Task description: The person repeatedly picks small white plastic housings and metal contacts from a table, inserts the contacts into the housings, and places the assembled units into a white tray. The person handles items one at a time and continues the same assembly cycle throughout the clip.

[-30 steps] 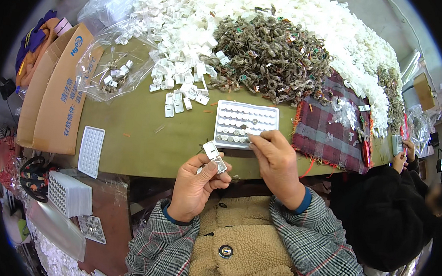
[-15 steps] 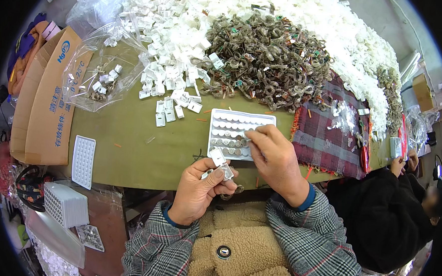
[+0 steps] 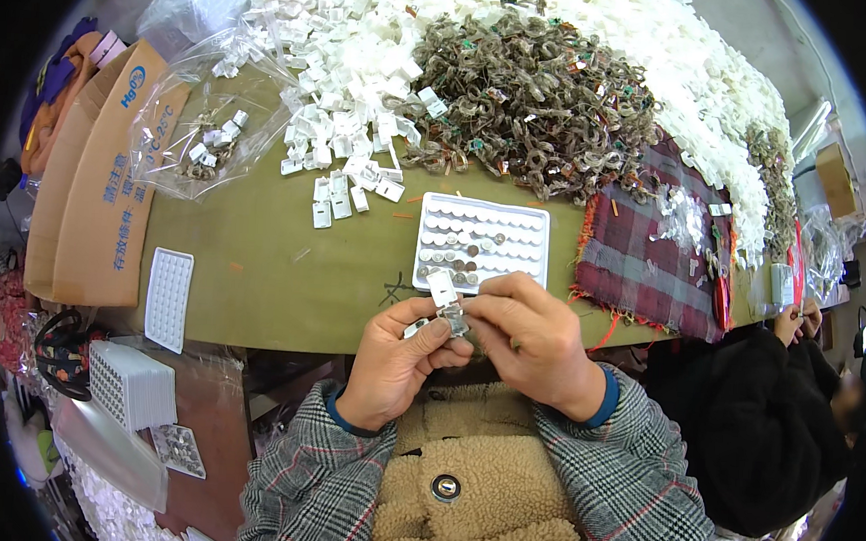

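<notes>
Close to the table's front edge, my left hand [image 3: 389, 366] is closed round a small white plastic case [image 3: 443, 289] with its lid swung up. My right hand [image 3: 551, 350] presses its thumb and fingertips together against the case's right side. Whatever those fingertips pinch is hidden. Just beyond both hands lies a white tray [image 3: 544, 239] with rows of round pockets. Several silvery and dark button cells [image 3: 460, 264] sit in it, mostly in the nearer rows.
White plastic cases [image 3: 341, 70] and tangled brownish wire coils [image 3: 540, 105] are heaped at the back. A plaid cloth [image 3: 640, 252] lies to the right, a cardboard box [image 3: 94, 194] and another tray [image 3: 168, 301] to the left. A person in black [image 3: 738, 424] sits at far right.
My right hand has come back from the tray to the white case in my left hand. The whole view has shifted slightly.
</notes>
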The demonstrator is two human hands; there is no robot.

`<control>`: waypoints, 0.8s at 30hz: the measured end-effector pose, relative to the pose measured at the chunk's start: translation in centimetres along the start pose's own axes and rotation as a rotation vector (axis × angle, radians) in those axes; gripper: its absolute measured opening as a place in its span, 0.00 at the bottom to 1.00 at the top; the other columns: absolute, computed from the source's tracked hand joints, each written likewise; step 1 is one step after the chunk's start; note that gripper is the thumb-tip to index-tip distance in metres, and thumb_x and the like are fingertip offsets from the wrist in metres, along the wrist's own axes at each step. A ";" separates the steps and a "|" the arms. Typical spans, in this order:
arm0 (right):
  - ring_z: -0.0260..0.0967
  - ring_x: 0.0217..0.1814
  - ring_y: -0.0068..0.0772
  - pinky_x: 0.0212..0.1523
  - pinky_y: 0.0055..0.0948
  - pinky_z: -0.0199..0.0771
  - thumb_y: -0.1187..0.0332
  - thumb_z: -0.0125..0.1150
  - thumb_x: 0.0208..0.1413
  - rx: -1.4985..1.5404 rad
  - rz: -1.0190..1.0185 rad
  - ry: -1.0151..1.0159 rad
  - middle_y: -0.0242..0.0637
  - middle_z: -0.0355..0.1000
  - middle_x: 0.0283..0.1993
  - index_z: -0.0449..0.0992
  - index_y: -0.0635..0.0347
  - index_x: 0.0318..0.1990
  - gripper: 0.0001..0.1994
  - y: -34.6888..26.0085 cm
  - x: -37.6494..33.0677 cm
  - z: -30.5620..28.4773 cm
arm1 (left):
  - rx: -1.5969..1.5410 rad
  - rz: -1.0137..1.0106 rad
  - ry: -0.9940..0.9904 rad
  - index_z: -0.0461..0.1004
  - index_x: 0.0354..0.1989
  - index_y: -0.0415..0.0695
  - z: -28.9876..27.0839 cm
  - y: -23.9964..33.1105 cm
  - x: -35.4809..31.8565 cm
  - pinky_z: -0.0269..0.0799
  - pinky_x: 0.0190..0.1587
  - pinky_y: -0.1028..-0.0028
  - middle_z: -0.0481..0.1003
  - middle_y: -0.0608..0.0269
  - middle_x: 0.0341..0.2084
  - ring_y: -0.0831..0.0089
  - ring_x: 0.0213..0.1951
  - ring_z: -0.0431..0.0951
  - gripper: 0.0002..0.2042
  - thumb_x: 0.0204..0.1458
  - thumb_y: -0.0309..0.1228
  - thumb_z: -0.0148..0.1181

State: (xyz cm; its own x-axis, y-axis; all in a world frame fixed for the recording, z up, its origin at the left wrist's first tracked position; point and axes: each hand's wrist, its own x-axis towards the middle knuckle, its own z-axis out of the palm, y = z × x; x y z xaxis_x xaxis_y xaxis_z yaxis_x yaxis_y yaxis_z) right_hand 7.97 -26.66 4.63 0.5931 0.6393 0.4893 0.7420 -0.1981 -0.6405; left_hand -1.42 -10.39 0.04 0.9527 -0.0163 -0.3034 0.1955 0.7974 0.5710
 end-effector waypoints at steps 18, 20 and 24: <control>0.76 0.34 0.38 0.32 0.32 0.78 0.81 0.63 0.49 0.051 0.052 -0.029 0.42 0.72 0.42 0.78 0.69 0.41 0.10 -3.1 -1.8 0.2 | -0.095 0.008 -0.067 0.73 0.53 0.34 0.3 -0.8 -2.4 0.84 0.42 0.72 0.79 0.60 0.36 0.77 0.34 0.80 0.13 0.64 0.26 0.55; 0.76 0.34 0.39 0.34 0.32 0.79 0.82 0.62 0.49 0.014 -0.018 -0.060 0.43 0.71 0.42 0.78 0.69 0.42 0.11 -3.2 -1.8 0.0 | -0.113 0.010 -0.094 0.73 0.54 0.33 0.2 -0.8 -2.3 0.85 0.42 0.71 0.79 0.59 0.37 0.76 0.34 0.80 0.13 0.64 0.26 0.56; 0.76 0.35 0.40 0.36 0.32 0.79 0.83 0.62 0.49 -0.026 -0.069 -0.133 0.45 0.70 0.44 0.77 0.68 0.46 0.15 -3.4 -1.6 -0.3 | -0.138 0.004 -0.112 0.72 0.54 0.33 0.0 -0.9 -2.3 0.86 0.43 0.70 0.79 0.59 0.38 0.75 0.34 0.81 0.13 0.64 0.26 0.55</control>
State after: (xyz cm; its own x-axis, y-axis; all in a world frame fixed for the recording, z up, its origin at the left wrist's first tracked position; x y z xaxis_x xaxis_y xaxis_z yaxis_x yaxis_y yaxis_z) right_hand 4.58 -27.22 6.17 0.4950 0.7444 0.4481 0.7887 -0.1685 -0.5913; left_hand -3.73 -11.04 0.25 0.9750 -0.0737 -0.2095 0.1648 0.8727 0.4597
